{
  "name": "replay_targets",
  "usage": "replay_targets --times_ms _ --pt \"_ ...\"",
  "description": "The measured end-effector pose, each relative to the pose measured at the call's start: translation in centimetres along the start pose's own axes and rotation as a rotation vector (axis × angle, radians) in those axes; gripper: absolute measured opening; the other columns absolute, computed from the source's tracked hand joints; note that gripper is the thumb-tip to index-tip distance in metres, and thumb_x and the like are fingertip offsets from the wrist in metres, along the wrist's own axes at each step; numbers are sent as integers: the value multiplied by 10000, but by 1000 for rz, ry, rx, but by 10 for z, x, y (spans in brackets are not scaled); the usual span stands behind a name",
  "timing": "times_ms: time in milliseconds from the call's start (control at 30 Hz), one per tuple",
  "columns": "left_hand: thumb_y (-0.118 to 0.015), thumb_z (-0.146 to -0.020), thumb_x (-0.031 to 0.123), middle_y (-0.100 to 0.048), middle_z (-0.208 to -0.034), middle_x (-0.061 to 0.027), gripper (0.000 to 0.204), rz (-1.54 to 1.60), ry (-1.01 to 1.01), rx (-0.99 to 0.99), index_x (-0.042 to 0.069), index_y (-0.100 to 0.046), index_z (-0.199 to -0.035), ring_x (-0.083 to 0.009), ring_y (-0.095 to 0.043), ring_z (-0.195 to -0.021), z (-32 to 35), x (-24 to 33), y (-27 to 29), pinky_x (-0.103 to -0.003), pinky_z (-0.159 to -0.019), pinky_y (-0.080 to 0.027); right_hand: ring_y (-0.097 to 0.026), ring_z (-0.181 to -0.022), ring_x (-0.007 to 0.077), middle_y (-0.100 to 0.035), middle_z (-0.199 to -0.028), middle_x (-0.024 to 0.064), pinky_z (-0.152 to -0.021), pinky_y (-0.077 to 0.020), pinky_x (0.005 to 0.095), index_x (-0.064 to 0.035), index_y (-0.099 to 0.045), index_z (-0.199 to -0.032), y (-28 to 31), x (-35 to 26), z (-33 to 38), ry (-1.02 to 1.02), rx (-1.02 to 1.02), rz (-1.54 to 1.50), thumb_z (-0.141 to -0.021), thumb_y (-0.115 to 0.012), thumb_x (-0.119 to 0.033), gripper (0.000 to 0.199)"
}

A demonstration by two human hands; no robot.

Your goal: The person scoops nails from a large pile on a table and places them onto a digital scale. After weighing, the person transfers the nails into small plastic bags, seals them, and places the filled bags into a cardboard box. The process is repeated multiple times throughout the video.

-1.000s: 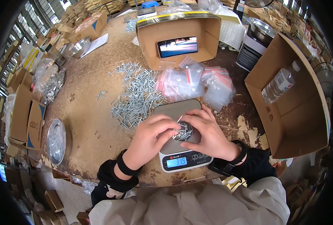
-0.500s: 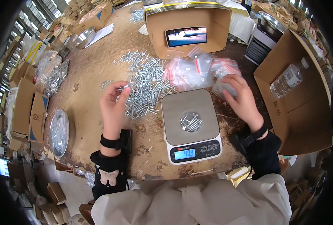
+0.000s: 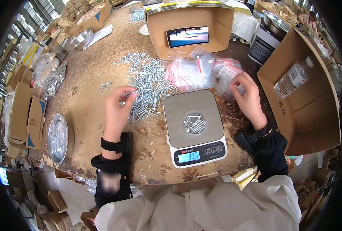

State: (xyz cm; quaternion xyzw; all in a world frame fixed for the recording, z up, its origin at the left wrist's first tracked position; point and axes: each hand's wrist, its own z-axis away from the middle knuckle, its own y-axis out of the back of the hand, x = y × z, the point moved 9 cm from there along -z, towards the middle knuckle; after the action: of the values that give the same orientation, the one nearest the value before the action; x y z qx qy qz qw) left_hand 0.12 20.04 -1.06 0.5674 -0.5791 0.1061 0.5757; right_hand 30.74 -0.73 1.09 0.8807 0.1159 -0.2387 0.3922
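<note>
table: worn brown round wooden table [image 3: 90, 96], scuffed, holds everything.
box: open brown cardboard box [image 3: 190, 17] on its side at far edge, phone with lit screen [image 3: 188, 36] inside.
scale: grey flat-topped digital kitchen scale [image 3: 194, 127], near centre, between both hands.
screw pile: loose heap of silver metal screws [image 3: 147, 82], spread left of scale, far of left hand.
bags: clear small zip bags with red strips [image 3: 201, 71], far of scale, right of pile.
weighed screws: small cluster of silver screws [image 3: 194, 124] mid-platform.
left hand: left hand [image 3: 117, 109] at pile's near edge, fingers pinched narrow on screws.
right hand: right hand [image 3: 248, 98] right of scale, fingers curled on a clear bag at the heap's right edge.
</note>
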Motion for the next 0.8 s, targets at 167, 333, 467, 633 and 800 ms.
replay_targets --times_ms 167,333,467,633,800 --pt "-704 -856 110 -655 -1137 -101 212 -109 -185 -82 34 -670 -1050 -194 -617 -999 4 34 -10 -313 -837 -478 -529 -686 171 -545 -771 73 -649 -443 278 -1 -560 -847 17 -17 0 -67 89 -189 -854 -650 -8 90" --pt "-795 -758 194 -617 -1195 -100 496 10 -338 -173 56 -607 -1196 -239 -568 -1075 20 101 -31 -360 -917 -436 -555 -716 112 -587 -870 98 -645 -471 257 -46 -383 -1035 17 -61 34 -133 21 -867 -1013 -478 -143 137" --pt "-914 -615 310 -561 -1269 -64 907 562 -213 -614 76 -461 -1365 -213 -520 -1135 63 150 -84 -361 -934 -417 -677 -770 316 -681 -889 189 -629 -536 375 -114 -478 -798 17 -140 51 316 -423 -1111 -937 -490 -51 154" --pt "-859 -703 168 -677 -913 -66 362 500 -477 -614 46 -693 -1001 -262 -631 -813 83 176 -98 -344 -727 -493 -667 -707 317 -705 -978 166 -613 -545 379 -110 -470 -814 37 -149 63 470 -199 -1010 -914 -531 -66 125" --pt "-815 -732 82 -660 -860 -66 210 518 -519 -536 46 -710 -910 -224 -619 -751 84 174 -87 -328 -652 -490 -658 -692 321 -701 -909 182 -617 -539 398 -99 -462 -808 35 -129 59 359 -63 -1152 -926 -554 -109 150"
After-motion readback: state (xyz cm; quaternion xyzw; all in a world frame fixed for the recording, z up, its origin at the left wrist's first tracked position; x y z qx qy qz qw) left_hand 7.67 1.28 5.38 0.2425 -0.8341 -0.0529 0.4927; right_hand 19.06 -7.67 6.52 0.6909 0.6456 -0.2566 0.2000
